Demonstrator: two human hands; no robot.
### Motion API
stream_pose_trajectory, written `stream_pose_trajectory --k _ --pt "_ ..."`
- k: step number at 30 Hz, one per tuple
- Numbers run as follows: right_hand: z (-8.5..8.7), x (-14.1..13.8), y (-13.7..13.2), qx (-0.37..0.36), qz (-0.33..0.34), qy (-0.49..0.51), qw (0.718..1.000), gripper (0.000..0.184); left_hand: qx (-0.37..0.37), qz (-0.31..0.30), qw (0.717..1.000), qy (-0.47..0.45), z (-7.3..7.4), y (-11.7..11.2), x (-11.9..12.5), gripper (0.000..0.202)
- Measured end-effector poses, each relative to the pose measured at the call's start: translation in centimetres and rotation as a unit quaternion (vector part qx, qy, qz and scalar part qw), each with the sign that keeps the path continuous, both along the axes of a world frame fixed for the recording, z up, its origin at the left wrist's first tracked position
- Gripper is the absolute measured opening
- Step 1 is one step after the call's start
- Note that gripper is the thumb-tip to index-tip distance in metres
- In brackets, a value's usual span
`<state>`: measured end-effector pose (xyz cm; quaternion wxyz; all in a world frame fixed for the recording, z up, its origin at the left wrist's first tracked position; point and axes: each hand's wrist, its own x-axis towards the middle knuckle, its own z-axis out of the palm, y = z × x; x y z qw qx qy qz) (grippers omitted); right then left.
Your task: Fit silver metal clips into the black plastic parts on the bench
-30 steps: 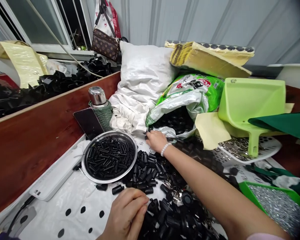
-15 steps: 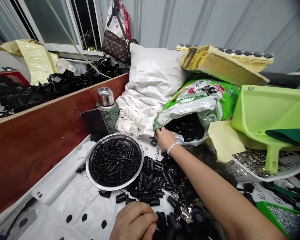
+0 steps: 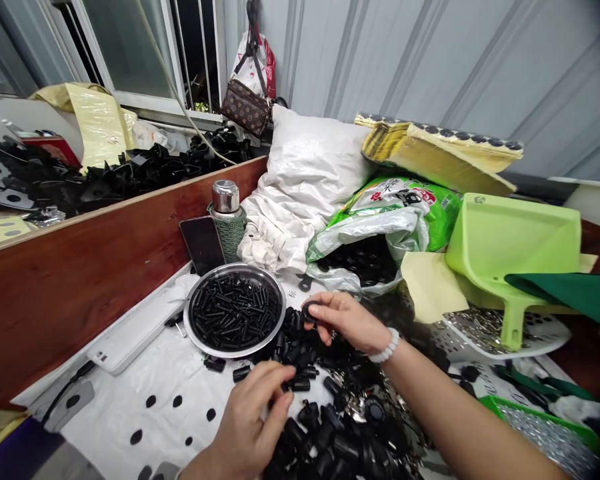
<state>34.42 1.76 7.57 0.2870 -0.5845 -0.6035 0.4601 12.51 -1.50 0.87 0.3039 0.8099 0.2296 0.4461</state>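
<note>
My right hand [image 3: 353, 321], with a beaded bracelet at its wrist, pinches a small black ring-shaped part [image 3: 310, 311] between thumb and fingers. It is raised over the far edge of a heap of black plastic parts [image 3: 325, 433], many of them short cylinders. Lower down, my left hand [image 3: 253, 413] hovers at the heap's left side, fingers half curled. A gap shows between its thumb and forefinger, and I see nothing held there. A round metal bowl [image 3: 191, 339] of black ribbed pieces [image 3: 235, 310] stands beyond it. Behind the right hand, an open green-and-white bag [image 3: 350, 227] holds black parts.
A red-brown wooden board [image 3: 105, 280] borders the left. Beside it are a white power strip [image 3: 135, 337], a phone [image 3: 203, 245] and a flask [image 3: 227, 200]. On the right, a light-green dustpan [image 3: 517, 233] rests over a white basket [image 3: 545, 333], near a green tray [image 3: 540, 421].
My right hand has come back from the bag's mouth towards me and now holds a black ring-shaped part. My left hand has shifted slightly up and its fingers have loosened.
</note>
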Motion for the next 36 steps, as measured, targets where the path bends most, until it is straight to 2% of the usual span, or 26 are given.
stream_pose_trajectory --k 4,7,11,15,19,23,27,29,33,36 --pt "0.2 -2.8 -4.5 -0.02 0.035 0.098 0.994 0.039 -0.073 0.002 0.996 -0.054 -0.2 -0.5 0.0 0.039" --pt "-0.1 -4.2 -6.7 -0.006 0.016 0.115 0.993 0.036 -0.145 -0.026 0.985 -0.085 0.2 -1.2 0.2 0.033" --pt "-0.3 -5.4 -9.0 0.058 -0.023 0.074 0.995 0.023 -0.232 -0.024 0.968 -0.094 0.8 -2.7 0.3 0.027" --pt "-0.4 -6.2 -11.3 0.162 -0.042 -0.024 0.986 0.014 -0.349 -0.02 0.931 -0.105 1.3 -4.1 0.2 0.032" --pt "-0.8 -6.8 -13.0 0.312 -0.053 -0.148 0.937 0.018 -0.417 -0.037 0.901 -0.109 1.5 -5.3 -0.2 0.037" --pt "-1.3 -7.3 -13.5 0.427 0.009 -0.227 0.875 0.02 -0.504 -0.1 0.845 -0.149 1.5 -5.8 -0.5 0.042" --pt "-1.4 -7.6 -13.6 0.53 0.013 -0.32 0.785 0.026 -0.566 -0.106 0.791 -0.207 1.5 -5.8 -0.4 0.033" --pt "-1.4 -7.8 -13.6 0.56 0.0 -0.346 0.753 0.033 -0.595 -0.11 0.762 -0.229 1.6 -5.8 -0.2 0.029" --pt "-1.0 -8.1 -13.7 0.56 0.007 -0.349 0.751 0.042 -0.635 -0.113 0.719 -0.261 1.7 -5.8 0.1 0.024" --pt "-0.4 -6.7 -14.0 0.533 0.029 -0.363 0.764 0.047 -0.634 -0.122 0.715 -0.27 1.7 -5.5 -0.1 0.026"
